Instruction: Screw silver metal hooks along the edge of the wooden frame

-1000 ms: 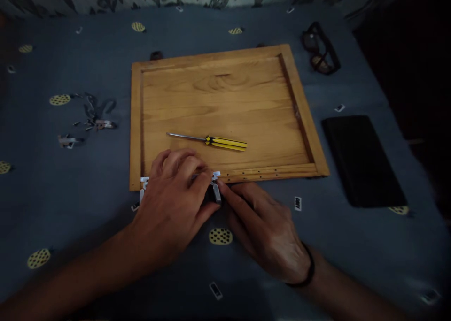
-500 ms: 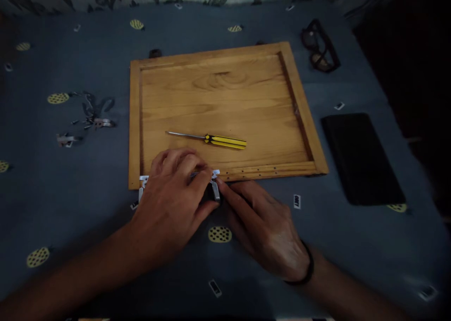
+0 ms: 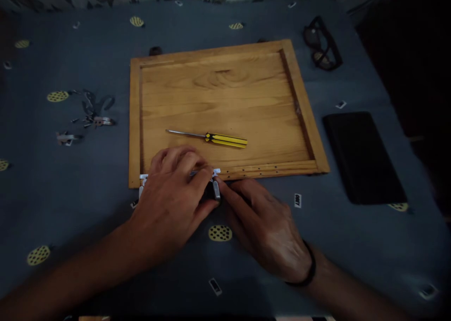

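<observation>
The left hand (image 3: 169,196) clasps a silvery metal fitting (image 3: 216,190) between curled fingers and thumb at the framed brown wooden panel's (image 3: 225,98) near edge — seemingly to steady it. The right hand's (image 3: 266,227) index finger reaches the fitting's end; whether it pinches, one cannot tell.

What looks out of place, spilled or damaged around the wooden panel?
Nothing looks spilled or visibly broken. The untidiest spot is left of the framed wooden panel: small metal fittings lie jumbled on the pineapple-print tablecloth, pointing different ways. It's too dim to check them closely.
</observation>
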{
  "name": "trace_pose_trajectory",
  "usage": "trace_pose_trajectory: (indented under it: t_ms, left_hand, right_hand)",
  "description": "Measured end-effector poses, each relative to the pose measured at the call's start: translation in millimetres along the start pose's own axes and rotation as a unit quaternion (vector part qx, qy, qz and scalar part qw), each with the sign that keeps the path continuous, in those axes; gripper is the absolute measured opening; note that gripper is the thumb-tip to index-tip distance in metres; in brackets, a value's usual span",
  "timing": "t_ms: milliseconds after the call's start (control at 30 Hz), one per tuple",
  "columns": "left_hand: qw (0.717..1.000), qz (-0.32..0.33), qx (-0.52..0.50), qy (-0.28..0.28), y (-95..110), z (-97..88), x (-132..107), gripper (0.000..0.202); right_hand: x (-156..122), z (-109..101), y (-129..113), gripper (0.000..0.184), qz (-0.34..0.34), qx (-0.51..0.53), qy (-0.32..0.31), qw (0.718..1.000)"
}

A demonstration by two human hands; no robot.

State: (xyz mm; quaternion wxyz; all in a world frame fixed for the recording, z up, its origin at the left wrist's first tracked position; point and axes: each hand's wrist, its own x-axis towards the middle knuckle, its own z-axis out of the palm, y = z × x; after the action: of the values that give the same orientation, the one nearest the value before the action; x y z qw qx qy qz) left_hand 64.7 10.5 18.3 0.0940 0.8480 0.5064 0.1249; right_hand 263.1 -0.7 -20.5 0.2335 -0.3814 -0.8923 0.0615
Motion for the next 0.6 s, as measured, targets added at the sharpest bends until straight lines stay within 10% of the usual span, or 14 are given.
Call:
trace_pose_trajectory:
  t_ms: [433, 600]
  left_hand:
    - [0.999, -0.042, -0.028, 0.001, -13, -38.2, 0, 0.022]
    - [0.999, -0.024, -0.048, -0.009, -14, -26.3, -3, 0.02]
  right_hand:
    - [5, 0, -2, 0.027, -0.018, -0.026, 0.008, 0.999]
    - [5, 0, -3, 0.03, -0.012, -0.032, 0.004, 0.999]
